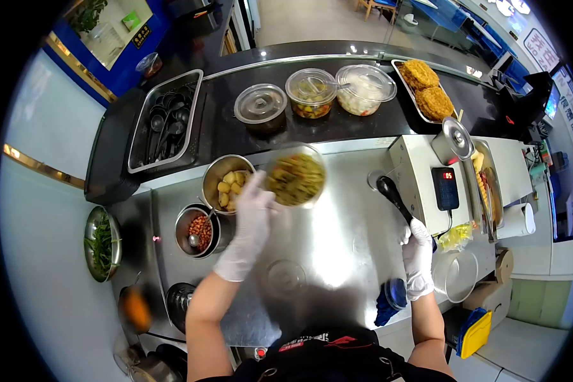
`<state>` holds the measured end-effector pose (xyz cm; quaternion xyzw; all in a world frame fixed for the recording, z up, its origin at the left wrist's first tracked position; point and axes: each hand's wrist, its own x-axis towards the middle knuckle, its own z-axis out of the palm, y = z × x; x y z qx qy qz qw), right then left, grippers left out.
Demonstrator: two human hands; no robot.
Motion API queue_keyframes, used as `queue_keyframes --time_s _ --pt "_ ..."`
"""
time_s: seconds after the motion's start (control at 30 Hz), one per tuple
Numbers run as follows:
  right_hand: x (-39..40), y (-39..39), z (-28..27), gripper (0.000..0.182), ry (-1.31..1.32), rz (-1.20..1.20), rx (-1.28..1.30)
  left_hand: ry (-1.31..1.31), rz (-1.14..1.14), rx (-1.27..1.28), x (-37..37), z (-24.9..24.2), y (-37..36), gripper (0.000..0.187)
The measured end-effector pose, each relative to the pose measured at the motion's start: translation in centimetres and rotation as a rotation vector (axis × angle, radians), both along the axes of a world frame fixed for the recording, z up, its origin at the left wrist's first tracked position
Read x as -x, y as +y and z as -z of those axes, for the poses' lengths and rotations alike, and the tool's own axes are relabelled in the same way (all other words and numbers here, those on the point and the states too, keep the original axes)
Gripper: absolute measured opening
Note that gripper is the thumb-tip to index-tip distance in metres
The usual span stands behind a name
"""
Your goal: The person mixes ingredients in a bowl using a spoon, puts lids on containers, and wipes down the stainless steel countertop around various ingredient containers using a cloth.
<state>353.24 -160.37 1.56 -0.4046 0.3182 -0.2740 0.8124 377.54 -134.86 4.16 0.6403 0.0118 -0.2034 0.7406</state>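
Your gloved left hand (253, 209) grips the near-left side of a clear bowl (323, 170) of chopped greens (294, 179), the fingers bent at its edge. Your gloved right hand (418, 258) is closed around the lower end of a black-handled utensil (396, 200). Motion blurs the bowl and the left fingertips; the right palm is hidden, and the utensil's pale, glassy head is hard to make out. The bowl is over the steel counter (356, 223), its mouth facing up; the utensil slants away from you leftward, beside the white box (417, 159).
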Motion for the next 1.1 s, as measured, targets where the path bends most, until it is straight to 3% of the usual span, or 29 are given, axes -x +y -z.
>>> queue_keyframes --time_s 0.2,0.33,0.43,0.47,0.57,0.63,0.7,0.8,0.9,1.1 --pt "-1.1 0.3 -1.0 0.021 0.018 -0.071 0.131 0.115 0.015 0.004 2.8 10.0 -5.8 0.061" --pt "-3.5 0.6 -2.2 0.022 0.017 -0.137 0.247 0.085 0.053 -0.086 2.2 11.1 -6.2 0.056" --pt "-5.9 0.8 -3.2 0.020 0.063 -0.169 0.289 0.122 0.288 -0.325 1.1 11.4 -4.6 0.047" --pt "-6.7 0.5 -3.0 0.019 0.063 -0.201 0.319 0.094 0.418 -0.505 0.6 8.8 -4.1 0.040" --pt "-9.5 0.3 -3.5 0.018 0.075 -0.265 0.327 -0.836 0.459 -0.887 -2.6 6.8 -2.3 0.034" --pt "-11.6 0.5 -3.4 0.018 0.080 -0.285 0.350 -1.056 0.206 -0.779 -5.7 3.4 -2.5 0.028" --pt "-14.0 0.7 -3.6 0.018 0.115 -0.311 0.404 -1.381 0.086 -0.982 -9.8 0.7 -3.0 0.014" --pt "-17.0 1.1 -3.5 0.019 0.095 -0.351 0.403 -1.645 0.000 -1.120 -14.8 0.9 -3.7 0.011" --pt "-19.2 1.2 -3.1 0.019 0.039 -0.375 0.419 -1.691 0.094 -1.283 -17.2 2.5 -3.8 0.010" --pt "-21.7 1.2 -2.0 0.019 0.074 -0.370 0.492 -1.751 0.013 -1.213 -17.7 2.5 -3.6 0.008"
